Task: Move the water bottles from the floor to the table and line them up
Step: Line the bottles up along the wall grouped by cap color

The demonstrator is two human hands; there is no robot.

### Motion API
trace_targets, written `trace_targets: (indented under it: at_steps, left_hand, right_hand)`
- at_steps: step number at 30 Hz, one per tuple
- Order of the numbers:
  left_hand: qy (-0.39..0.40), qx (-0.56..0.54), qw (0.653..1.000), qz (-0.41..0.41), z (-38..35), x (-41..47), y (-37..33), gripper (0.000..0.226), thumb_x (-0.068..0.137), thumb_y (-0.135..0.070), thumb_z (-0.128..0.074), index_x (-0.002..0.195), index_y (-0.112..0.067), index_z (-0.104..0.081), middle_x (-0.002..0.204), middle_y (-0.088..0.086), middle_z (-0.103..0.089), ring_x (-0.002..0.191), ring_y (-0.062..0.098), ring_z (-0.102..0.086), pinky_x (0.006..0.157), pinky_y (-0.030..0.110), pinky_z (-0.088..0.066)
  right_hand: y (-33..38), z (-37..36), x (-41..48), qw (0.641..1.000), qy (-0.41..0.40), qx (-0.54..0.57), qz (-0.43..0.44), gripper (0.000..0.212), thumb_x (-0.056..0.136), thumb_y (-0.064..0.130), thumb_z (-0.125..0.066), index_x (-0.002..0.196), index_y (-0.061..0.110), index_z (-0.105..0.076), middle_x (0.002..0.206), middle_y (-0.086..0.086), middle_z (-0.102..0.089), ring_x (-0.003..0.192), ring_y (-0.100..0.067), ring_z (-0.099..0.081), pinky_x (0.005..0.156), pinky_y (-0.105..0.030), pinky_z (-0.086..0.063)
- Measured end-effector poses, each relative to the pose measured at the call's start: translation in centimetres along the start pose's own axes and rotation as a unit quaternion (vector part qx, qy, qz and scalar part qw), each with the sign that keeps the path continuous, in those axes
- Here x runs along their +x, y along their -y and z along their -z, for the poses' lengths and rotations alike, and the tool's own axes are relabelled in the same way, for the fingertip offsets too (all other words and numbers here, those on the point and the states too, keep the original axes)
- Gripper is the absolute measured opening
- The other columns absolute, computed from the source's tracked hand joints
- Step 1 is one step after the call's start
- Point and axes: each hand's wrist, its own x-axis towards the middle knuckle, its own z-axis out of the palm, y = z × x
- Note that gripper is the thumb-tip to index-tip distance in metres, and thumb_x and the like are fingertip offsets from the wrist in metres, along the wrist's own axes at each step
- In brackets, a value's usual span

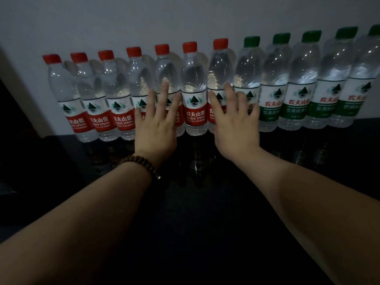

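Note:
Several clear water bottles stand upright in one row against the wall on a dark glossy table (pixel 195 202). The left bottles have red caps and red labels (pixel 195 118), the right ones green caps and green labels (pixel 296 108). My left hand (pixel 156 124), with a bead bracelet on the wrist, has straight spread fingers laid against the fronts of two red-label bottles. My right hand (pixel 234 124) lies flat with spread fingers across the last red-label bottle and the first green one (pixel 248 79). Neither hand grips anything.
A pale wall (pixel 185 21) rises directly behind the row. The table's left edge (pixel 53 138) meets a dark area at the far left. The row runs past the frame's right edge. The scene is dim.

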Motion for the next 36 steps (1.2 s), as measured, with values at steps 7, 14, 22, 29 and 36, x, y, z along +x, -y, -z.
trace_targets:
  at_steps: [7, 14, 22, 29, 36]
  left_hand:
    - [0.007, -0.006, 1.0, 0.011, -0.5, 0.3, -0.1, 0.106, 0.086, -0.023, -0.072, 0.162, -0.032, 0.002, 0.168, -0.002, 0.021, 0.157, 0.028, -0.001, 0.117, 0.068, -0.023]
    - [0.021, -0.028, 0.999, 0.006, 0.5, -0.4, 0.5, 0.092, 0.097, -0.027, -0.057, 0.161, -0.029, 0.009, 0.168, -0.005, 0.021, 0.157, 0.024, 0.008, 0.12, 0.066, -0.018]
    - [0.085, 0.038, 0.993, 0.072, 1.2, -2.9, 9.1, 0.102, 0.098, -0.034, -0.06, 0.157, -0.029, 0.023, 0.165, -0.005, 0.03, 0.154, 0.026, 0.02, 0.119, 0.07, -0.012]
    - [0.08, 0.015, 0.993, 0.089, 0.3, -2.6, 10.1, 0.119, 0.089, -0.02, -0.072, 0.155, -0.03, 0.026, 0.164, -0.007, 0.033, 0.154, 0.026, 0.018, 0.12, 0.068, -0.009]
    - [0.076, -0.019, 0.993, 0.083, -0.8, -2.2, 10.5, 0.124, 0.081, -0.003, -0.071, 0.157, -0.031, 0.022, 0.163, -0.01, 0.034, 0.154, 0.022, 0.017, 0.122, 0.062, -0.012]
  right_hand:
    - [-0.1, -0.7, 0.2, 0.999, -0.019, -0.031, 0.003, 0.103, 0.082, 0.035, -0.075, 0.163, 0.025, -0.012, 0.168, -0.015, -0.014, 0.141, -0.037, -0.036, 0.107, -0.059, -0.036]
    - [-0.3, 0.0, -0.1, 0.999, -0.029, -0.024, 0.012, 0.095, 0.092, 0.046, -0.066, 0.163, 0.02, -0.009, 0.167, -0.017, -0.017, 0.147, -0.037, -0.03, 0.113, -0.061, -0.029]
    - [4.4, 1.9, 1.0, 0.994, -0.017, -0.031, 0.1, 0.109, 0.086, 0.036, -0.075, 0.163, 0.021, 0.001, 0.167, -0.015, -0.015, 0.147, -0.035, -0.028, 0.113, -0.053, -0.03]
    - [7.1, 1.1, 1.4, 0.987, 0.018, -0.084, 0.136, 0.112, 0.082, 0.024, -0.071, 0.163, 0.024, 0.007, 0.167, -0.019, 0.001, 0.148, -0.038, -0.016, 0.116, -0.056, -0.024]
    - [7.2, 1.2, 1.6, 0.987, 0.022, -0.082, 0.139, 0.1, 0.087, 0.018, -0.065, 0.163, 0.026, -0.002, 0.167, -0.022, -0.003, 0.146, -0.04, -0.02, 0.117, -0.053, -0.026]
